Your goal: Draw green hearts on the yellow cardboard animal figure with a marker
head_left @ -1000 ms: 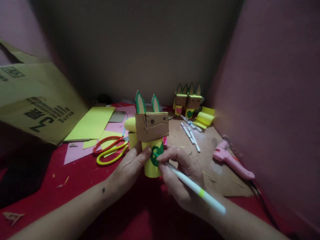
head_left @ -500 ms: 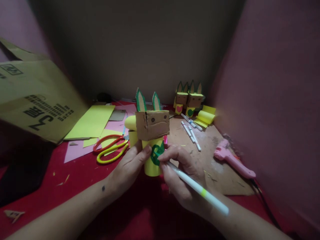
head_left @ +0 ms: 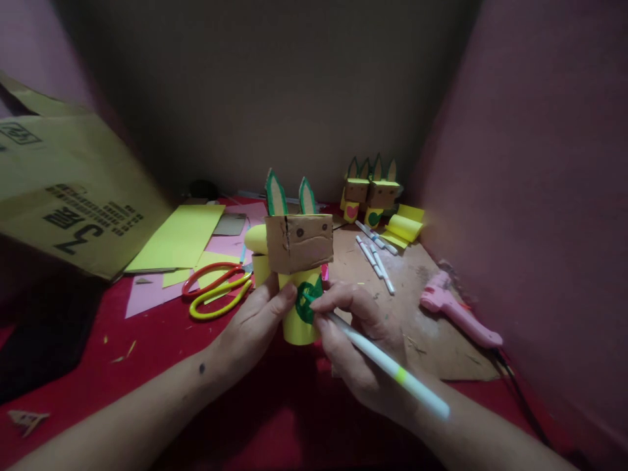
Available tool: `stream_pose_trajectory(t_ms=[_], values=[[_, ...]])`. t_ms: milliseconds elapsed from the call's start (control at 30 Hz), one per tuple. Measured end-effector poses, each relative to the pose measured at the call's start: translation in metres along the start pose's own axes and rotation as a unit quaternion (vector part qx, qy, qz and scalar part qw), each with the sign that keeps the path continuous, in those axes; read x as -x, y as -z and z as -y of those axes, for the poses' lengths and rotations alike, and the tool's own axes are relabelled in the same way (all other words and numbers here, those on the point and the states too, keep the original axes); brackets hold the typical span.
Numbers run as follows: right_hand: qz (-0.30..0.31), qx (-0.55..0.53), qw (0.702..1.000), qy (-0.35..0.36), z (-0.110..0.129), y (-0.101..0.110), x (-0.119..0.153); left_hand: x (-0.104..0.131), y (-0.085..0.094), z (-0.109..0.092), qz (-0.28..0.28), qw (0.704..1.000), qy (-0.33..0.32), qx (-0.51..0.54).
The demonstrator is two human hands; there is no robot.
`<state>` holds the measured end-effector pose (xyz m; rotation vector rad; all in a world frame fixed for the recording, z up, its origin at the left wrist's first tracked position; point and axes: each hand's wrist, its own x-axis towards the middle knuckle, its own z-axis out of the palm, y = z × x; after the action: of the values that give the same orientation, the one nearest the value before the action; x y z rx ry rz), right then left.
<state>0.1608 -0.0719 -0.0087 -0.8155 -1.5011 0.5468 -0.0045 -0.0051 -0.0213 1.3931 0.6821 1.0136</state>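
Note:
A paper figure (head_left: 300, 243) stands upright in the middle, with a cardboard box head, two green-edged ears and a yellow tube body. My left hand (head_left: 258, 324) grips the body from the left, thumb on its front. On the body is a green heart shape (head_left: 305, 306), largely coloured in. My right hand (head_left: 356, 337) is closed round a white marker (head_left: 392, 369) with a light green band. The marker's tip is at the green shape, partly hidden by my fingers.
Red and yellow scissors (head_left: 220, 291) lie left of the figure, near yellow sheets (head_left: 179, 237). A big carton (head_left: 73, 190) leans at far left. Two similar figures (head_left: 369, 193), several markers (head_left: 377, 263) and a pink glue gun (head_left: 458, 311) are on the right, around a cardboard sheet (head_left: 432, 350).
More of the green shape's inside looks filled. Both hands keep their hold, and the marker has barely shifted. The whole view has moved very slightly.

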Motion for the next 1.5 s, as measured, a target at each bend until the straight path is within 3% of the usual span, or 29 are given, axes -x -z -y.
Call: stream_pose_trajectory(t_ms=[267,733,967,1500], values=[[0.018,0.03,0.998,0.044,-0.0017,0.0037,-0.0001,0.0006,-0.0008,-0.0017,0.002,1.0,0.015,0.009],[0.008,0.003,1.0,-0.004,-0.0004,0.0008,0.0007,0.0013,-0.0028,-0.0031,0.001,0.999,0.03,0.01],[0.018,0.033,0.998,0.058,-0.0003,0.0043,-0.0027,0.0002,0.0007,0.0006,0.005,1.0,0.022,0.012],[0.03,0.033,0.998,0.036,-0.0011,0.0058,-0.0003,0.0009,-0.0028,-0.0062,0.005,1.0,0.024,0.002]])
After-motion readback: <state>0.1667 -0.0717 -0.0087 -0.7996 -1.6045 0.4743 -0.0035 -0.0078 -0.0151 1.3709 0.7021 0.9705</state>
